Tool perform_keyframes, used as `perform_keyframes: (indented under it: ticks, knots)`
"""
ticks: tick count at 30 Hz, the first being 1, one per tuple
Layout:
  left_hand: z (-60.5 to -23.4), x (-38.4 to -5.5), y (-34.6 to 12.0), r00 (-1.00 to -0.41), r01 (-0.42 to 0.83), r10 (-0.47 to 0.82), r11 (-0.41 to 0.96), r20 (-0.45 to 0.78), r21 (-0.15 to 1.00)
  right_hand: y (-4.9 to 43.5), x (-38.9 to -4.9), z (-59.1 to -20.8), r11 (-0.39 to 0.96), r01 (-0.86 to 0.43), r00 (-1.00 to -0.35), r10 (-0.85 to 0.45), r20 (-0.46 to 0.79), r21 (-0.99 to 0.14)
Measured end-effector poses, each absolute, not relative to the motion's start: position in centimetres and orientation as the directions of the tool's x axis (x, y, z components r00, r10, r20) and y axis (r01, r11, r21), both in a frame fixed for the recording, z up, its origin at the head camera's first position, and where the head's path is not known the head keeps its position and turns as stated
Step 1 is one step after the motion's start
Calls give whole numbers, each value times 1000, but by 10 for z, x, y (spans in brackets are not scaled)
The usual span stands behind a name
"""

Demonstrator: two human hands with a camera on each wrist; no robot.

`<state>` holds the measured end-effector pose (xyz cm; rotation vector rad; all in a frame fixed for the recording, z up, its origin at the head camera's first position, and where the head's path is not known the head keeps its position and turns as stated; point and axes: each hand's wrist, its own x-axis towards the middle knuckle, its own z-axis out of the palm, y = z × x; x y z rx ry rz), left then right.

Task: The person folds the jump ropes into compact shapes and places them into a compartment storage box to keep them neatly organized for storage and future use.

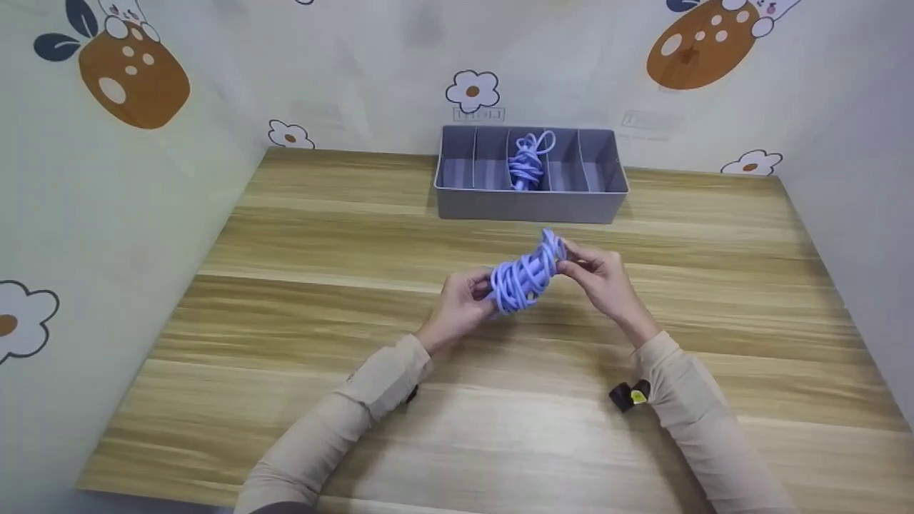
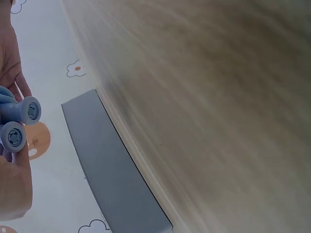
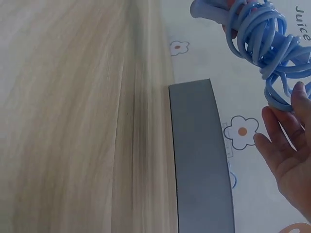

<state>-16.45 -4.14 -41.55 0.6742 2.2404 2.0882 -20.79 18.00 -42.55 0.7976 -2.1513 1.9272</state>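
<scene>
A blue-purple jump rope [image 1: 523, 283], its cord wound many times round its handles, is held up between both hands over the table. My left hand [image 1: 460, 305] grips it at the lower left end. In the left wrist view two round handle ends [image 2: 32, 111] stick out beside that hand's fingers. At the upper right end my right hand [image 1: 601, 280] pinches a loop of the cord between thumb and fingers. The right wrist view shows the coils [image 3: 265, 36] and the loop at the right fingertips.
Behind the hands stands a grey divided box [image 1: 528, 207] at the table's back edge. Another wound blue-purple rope [image 1: 527, 163] sits in its middle compartment. The wood-grain table [image 1: 321, 300] meets patterned walls at the back and sides. A small black device [image 1: 625, 397] shows by the right sleeve.
</scene>
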Motion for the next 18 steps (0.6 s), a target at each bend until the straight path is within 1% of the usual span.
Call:
perform_keyframes:
  ticks: [2, 9, 16, 18]
  knots:
    - [-413, -164, -42, -905, 305, 322, 37, 278, 952, 181, -208, -425, 81, -470, -853, -296, 429, -879]
    - [-433, -176, -43, -911, 250, 361, 96, 200, 964, 182, -208, -425, 231, -498, -841, -366, 399, -836]
    - [-433, -178, -45, -891, 307, 392, 153, 227, 939, 186, -207, -420, 361, -433, -881, -365, 302, -826]
    - [-432, -178, -46, -883, 331, 409, 197, 230, 923, 187, -207, -420, 390, -420, -884, -378, 274, -819]
